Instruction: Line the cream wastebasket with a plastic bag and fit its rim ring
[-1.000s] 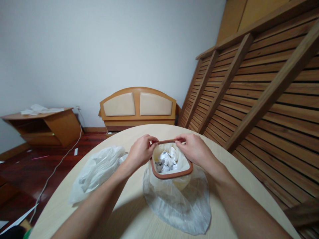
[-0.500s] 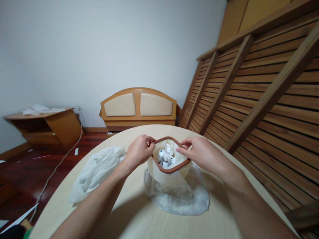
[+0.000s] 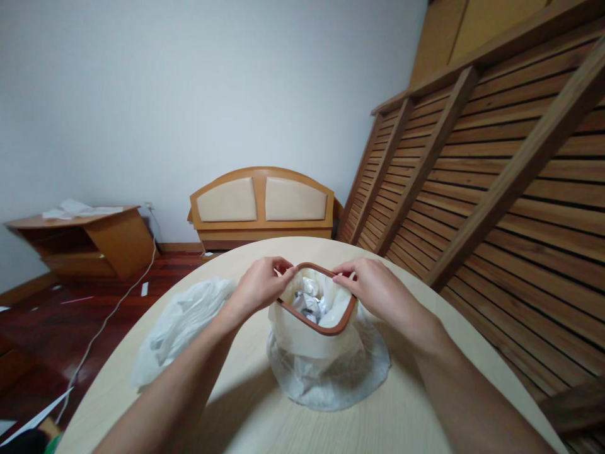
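A small trash bin with a brown rim ring [image 3: 326, 330] stands in front of me, a thin whitish plastic bag [image 3: 326, 378] draped over its outside and spread around its base. Crumpled white and silvery waste [image 3: 309, 302] lies inside. My left hand [image 3: 265, 284] pinches the rim ring at its far left corner. At the far right corner my right hand [image 3: 368, 284] grips the same ring between thumb and fingers. Another white plastic bag [image 3: 184, 328] lies crumpled left of the bin, partly behind my left forearm.
The bin and bags are on a round pale wooden table [image 3: 255, 410]. Slatted wooden panels [image 3: 472, 189] lean along the right side. Beyond the table are a headboard [image 3: 262, 224], a low wooden cabinet [image 3: 118, 243] and a white cable [image 3: 113, 309] on the floor.
The rim ring has turned a little and shifted slightly left, with the bin and its bag. My right hand has moved slightly left along with it; both hands still hold the ring.
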`<state>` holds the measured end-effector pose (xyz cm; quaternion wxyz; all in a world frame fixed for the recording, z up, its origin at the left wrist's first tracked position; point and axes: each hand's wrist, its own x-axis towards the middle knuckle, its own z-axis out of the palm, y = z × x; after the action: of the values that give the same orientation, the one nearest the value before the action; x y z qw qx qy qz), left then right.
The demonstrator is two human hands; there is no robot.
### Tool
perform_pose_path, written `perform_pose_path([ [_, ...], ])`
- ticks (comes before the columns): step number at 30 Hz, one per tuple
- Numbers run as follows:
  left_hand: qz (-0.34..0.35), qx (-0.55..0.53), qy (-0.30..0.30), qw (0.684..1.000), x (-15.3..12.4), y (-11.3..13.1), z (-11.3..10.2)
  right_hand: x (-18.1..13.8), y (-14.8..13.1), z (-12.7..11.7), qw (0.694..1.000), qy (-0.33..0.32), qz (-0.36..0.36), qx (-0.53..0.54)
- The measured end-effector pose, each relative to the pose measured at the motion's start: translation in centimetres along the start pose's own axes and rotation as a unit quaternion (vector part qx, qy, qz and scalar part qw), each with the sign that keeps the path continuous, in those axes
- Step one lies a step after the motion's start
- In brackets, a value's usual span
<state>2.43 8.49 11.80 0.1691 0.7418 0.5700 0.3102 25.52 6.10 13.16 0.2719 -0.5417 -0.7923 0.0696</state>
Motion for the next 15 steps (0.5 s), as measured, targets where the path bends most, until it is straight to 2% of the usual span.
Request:
perform_pose_path([
  [3,-0.002,0.001,-0.009,1.000,0.0,-0.1,-0.3,0.3,0.2,0.3,1.000,0.017,0.005,0.001],
  [6,0.011,-0.009,-0.002,1.000,0.1,-0.1,-0.4,-0.1,0.2,-0.1,0.998,0.036,0.033,-0.045],
  [10,0.022,-0.045,0.003,0.999,0.4,-0.2,0.1,-0.8,-0.2,-1.1,0.996,0.008,0.052,-0.068],
  [15,0.019,-0.121,-0.035,0.992,0.5,-0.3,1.0,-0.6,-0.6,-0.9,0.997,0.013,0.047,-0.059],
])
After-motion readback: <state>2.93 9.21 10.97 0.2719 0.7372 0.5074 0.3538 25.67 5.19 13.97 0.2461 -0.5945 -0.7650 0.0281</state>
